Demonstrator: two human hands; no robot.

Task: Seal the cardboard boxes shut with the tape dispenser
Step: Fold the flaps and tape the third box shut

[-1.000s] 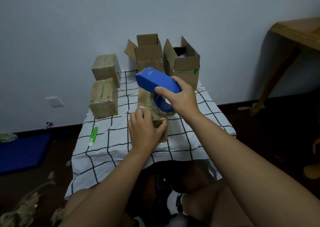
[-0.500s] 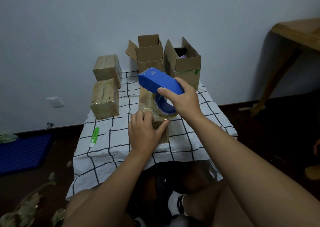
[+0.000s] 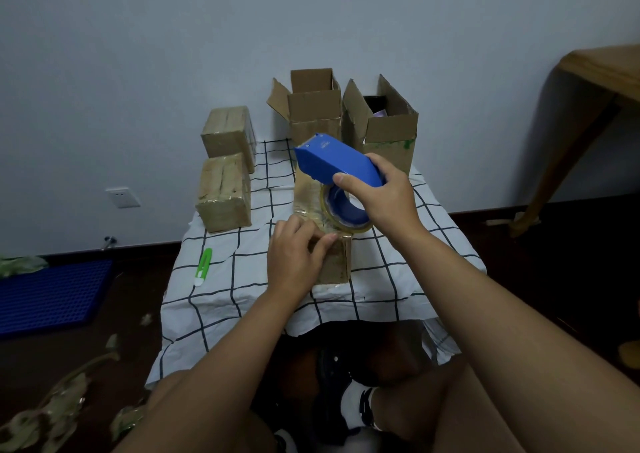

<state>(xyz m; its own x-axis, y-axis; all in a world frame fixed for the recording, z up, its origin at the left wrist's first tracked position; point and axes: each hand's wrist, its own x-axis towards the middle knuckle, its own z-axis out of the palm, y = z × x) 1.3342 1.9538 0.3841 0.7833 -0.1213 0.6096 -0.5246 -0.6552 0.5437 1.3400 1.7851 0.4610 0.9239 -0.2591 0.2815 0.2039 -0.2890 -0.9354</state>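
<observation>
Small pale marking printed on top of the blue dispenser (image 3: 337,166), too small to be read, no other text, label or number made out anywhere

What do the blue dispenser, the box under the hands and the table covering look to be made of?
Tape dispenser: smooth, matte blue, moulded shape; looks like plastic. Box: brown cardboard, glossy and wrinkled where clear tape wraps it. Table covering: white with a dark grid, creased and draping over the edge; cloth or thin plastic sheet, cannot tell which.
</observation>
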